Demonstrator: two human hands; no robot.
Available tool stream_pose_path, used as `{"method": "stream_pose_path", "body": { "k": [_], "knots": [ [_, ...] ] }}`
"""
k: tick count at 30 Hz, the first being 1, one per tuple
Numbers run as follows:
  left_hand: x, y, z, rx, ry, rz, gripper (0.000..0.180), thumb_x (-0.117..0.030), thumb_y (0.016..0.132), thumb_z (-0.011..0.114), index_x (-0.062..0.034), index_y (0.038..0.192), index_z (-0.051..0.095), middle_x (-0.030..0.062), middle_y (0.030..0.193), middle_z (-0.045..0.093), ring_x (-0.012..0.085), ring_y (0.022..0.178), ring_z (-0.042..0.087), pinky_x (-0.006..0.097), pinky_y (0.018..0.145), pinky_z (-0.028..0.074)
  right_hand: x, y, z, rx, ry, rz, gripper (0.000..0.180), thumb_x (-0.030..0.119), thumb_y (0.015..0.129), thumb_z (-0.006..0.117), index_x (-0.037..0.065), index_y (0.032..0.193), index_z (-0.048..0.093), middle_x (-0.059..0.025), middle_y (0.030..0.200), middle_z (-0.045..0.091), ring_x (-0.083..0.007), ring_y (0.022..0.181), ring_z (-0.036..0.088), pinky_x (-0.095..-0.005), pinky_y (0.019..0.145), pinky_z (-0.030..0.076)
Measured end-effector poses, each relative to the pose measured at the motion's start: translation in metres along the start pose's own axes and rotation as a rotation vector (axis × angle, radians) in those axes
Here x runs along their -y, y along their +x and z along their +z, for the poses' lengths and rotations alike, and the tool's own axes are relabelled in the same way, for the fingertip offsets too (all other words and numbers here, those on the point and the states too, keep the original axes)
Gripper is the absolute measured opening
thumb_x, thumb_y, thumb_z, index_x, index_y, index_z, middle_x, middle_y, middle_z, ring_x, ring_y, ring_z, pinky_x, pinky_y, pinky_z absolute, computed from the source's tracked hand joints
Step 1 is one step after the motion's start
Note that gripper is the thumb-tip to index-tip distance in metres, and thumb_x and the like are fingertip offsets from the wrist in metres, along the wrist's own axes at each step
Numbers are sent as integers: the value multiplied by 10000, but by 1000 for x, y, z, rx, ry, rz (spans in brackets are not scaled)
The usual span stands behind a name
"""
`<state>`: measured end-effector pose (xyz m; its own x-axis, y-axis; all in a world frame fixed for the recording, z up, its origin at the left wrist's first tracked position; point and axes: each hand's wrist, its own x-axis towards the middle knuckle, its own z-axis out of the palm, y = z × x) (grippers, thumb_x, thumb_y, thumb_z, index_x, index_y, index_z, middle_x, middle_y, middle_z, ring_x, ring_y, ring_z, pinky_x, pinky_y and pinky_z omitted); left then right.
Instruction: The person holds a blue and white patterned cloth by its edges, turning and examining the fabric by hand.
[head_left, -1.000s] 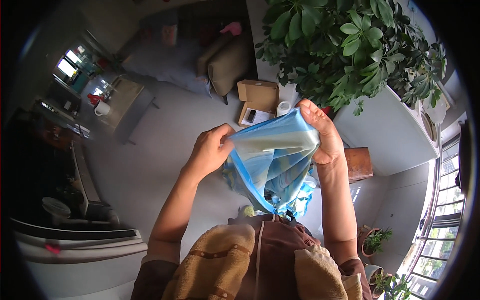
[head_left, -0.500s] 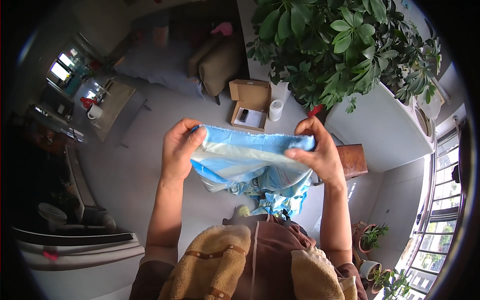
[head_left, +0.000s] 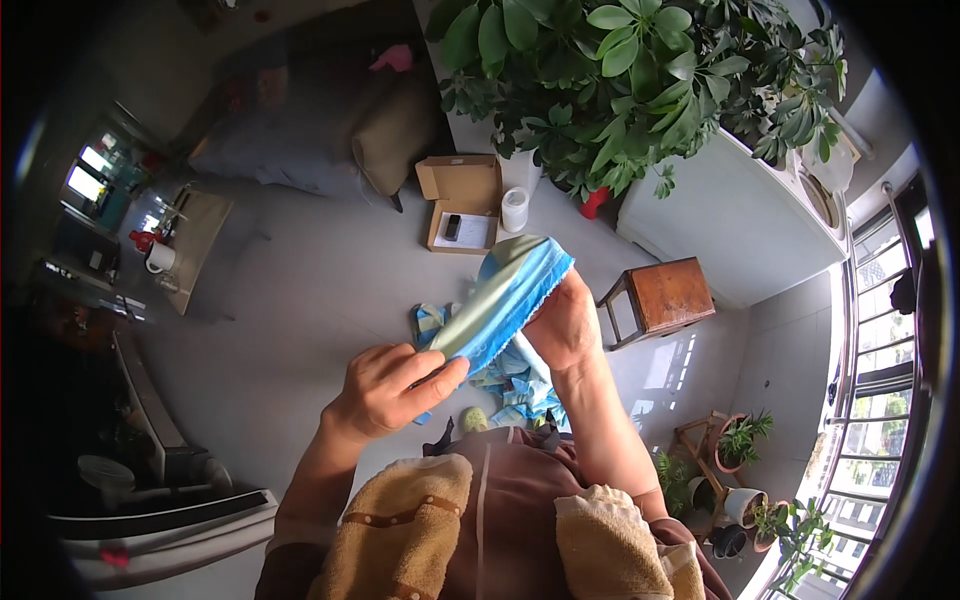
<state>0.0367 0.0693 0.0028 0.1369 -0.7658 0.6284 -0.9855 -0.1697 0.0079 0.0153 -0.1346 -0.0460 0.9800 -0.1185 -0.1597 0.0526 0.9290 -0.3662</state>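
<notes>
A: How many hands are on the cloth?

B: Two. The left hand (head_left: 385,390) pinches the near end of the cloth (head_left: 500,300) between thumb and fingers, and the right hand (head_left: 565,325) grips the far end, closed around it.

A: And the count of other things?

B: One box (head_left: 462,200), one white cup (head_left: 514,210) just beside it, one wooden stool (head_left: 665,298), one big plant (head_left: 640,80), and a second bundle of fabric (head_left: 515,380) hanging below the hands.

A: What does the cloth look like?

B: Folded into a narrow band, blue with paler green-white stripes and a frilly edge at the far end. It is stretched slantwise between the two hands, in the air in front of the chest, above the grey floor (head_left: 300,290).

A: Anything inside the box?

B: It lies open on the floor with its flaps up; in it a small dark thing on a white sheet. What is in the cup, I cannot tell.

A: More pots?

B: Several small potted plants (head_left: 745,440) low on the right, near the window bars.
</notes>
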Motion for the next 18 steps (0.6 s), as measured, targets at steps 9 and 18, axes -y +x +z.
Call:
{"method": "stream_pose_path", "body": {
  "k": [9, 18],
  "knots": [
    [3, 9, 21, 103, -29, -353, 211, -27, 643, 693, -50, 842, 628, 78, 861, 566, 227, 690, 555, 295, 593, 461, -16, -8, 11, 243, 289, 153, 293, 266, 873, 446, 47, 1056, 516, -80, 1020, 569, -213, 954, 534, -343, 858, 406],
    [-8, 60, 26, -271, -49, -302, 313, -17, 584, 741, -49, 878, 640, 57, 873, 567, 170, 700, 533, 266, 583, 455, -24, -18, 17, 228, 67, 57, 274, 277, 847, 516, 100, 1052, 472, -50, 1053, 524, -205, 976, 510, -351, 815, 422]
  ]
}}
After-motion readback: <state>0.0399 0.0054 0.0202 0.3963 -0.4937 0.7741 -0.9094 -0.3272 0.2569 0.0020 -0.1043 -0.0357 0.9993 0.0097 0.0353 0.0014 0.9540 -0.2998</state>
